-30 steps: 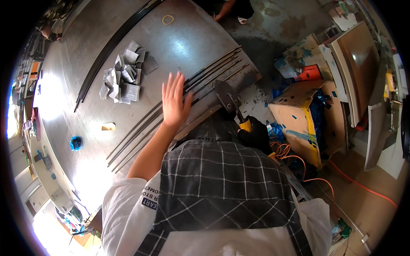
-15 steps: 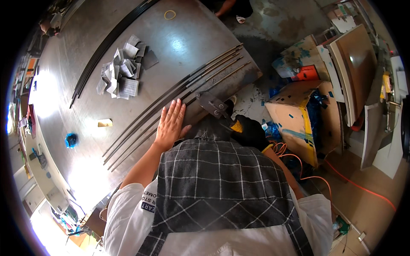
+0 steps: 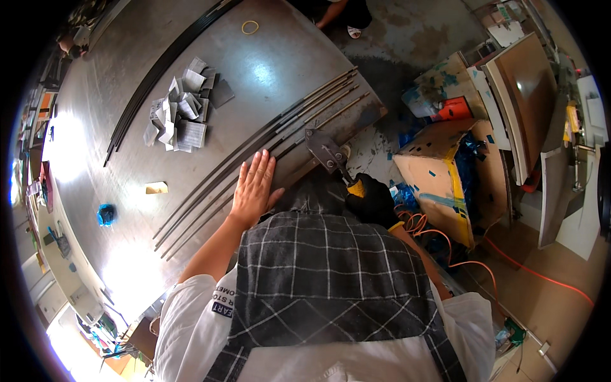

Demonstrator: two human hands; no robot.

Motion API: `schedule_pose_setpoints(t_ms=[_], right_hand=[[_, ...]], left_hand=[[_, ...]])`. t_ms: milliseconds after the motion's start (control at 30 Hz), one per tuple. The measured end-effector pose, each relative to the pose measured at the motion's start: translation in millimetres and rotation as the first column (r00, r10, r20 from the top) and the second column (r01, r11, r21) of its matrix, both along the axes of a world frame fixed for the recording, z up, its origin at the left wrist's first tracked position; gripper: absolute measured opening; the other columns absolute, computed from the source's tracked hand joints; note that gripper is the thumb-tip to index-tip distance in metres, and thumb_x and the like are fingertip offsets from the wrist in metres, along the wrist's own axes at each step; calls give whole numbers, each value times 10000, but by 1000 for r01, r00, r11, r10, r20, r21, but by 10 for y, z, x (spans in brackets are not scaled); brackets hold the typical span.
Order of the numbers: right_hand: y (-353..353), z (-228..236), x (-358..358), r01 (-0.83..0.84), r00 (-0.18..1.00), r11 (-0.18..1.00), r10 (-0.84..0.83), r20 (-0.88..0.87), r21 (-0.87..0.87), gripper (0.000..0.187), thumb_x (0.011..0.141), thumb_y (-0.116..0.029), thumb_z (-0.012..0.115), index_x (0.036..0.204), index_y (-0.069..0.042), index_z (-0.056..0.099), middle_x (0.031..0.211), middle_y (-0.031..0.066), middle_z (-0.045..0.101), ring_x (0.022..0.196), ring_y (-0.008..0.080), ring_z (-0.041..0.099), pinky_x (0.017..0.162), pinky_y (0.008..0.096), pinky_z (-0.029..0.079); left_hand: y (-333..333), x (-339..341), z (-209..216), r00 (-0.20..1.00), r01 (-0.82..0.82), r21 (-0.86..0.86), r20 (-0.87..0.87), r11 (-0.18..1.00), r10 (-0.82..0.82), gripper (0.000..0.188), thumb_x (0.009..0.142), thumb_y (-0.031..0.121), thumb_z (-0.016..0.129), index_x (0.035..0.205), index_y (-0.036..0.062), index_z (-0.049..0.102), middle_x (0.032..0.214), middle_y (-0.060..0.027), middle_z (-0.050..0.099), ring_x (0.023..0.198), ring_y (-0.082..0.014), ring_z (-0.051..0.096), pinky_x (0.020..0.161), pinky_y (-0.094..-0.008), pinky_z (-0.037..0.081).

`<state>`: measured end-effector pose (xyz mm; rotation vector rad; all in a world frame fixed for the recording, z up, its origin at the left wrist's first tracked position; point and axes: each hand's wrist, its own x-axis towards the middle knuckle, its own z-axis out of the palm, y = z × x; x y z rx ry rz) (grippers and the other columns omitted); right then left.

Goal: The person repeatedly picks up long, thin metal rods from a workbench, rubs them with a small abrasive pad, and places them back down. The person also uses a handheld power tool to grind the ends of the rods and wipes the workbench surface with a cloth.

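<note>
Several thin dark metal rods [image 3: 219, 173] lie side by side, slanting across the front of the steel table. My bare left hand [image 3: 253, 188] rests flat on the nearer ones, fingers stretched out and held close. My right hand [image 3: 371, 200], in a black glove with a yellow cuff, is closed round the handle of what looks like a bolt cutter [image 3: 326, 151]. Its dark, bolted head sits at the table's near edge, right of my left hand and close beside the rods. Whether the jaws touch a rod cannot be made out. The lower handle is hidden.
Crumpled printed papers [image 3: 184, 111] lie on the steel table [image 3: 273, 60], near a bundle of long black strips [image 3: 156, 70]. A yellow ring [image 3: 250, 27] lies farther back. At right stand a cardboard box [image 3: 429, 172] and leaning boards [image 3: 528, 102]; an orange hose [image 3: 474, 263] crosses the floor.
The bolt cutter's head has shifted slightly right and turned, and my right hand has moved a little with it. My left hand stays flat on the rods.
</note>
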<state>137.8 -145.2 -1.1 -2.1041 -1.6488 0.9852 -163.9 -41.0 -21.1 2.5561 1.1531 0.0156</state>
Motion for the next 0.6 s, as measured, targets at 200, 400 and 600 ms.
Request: schedule_pose_setpoints(t_ms=[200,400,600], right_hand=[[40,156,-70,104,995,991,-104,-5,81,488,766,-367,682,1095,-12,619,913,210,675,818,369,661,724,431,523],[-89,112,-55,246,965,948,-221,-137,201,400,756,-294,714,1017,-3,627,854,198,669,772,337,664,688,397,519],[-395,36,-171,497,841,866,-464,-279,59,321,758,-258,729,914,-13,592,765,132,618,686,253,621,643,359,493]], left_hand=[[16,9,15,1000,1,-11,12,1000,0,796,886,383,610,1503,37,243,1583,-158,180,1474,-293,151,1172,-490,121],[20,22,41,993,-63,7,99,998,62,825,882,384,628,1500,18,222,1575,-168,197,1468,-308,163,1175,-478,148],[542,1131,110,988,-88,100,134,991,75,795,933,447,523,1496,-16,207,1579,-171,179,1477,-297,125,1185,-465,108]])
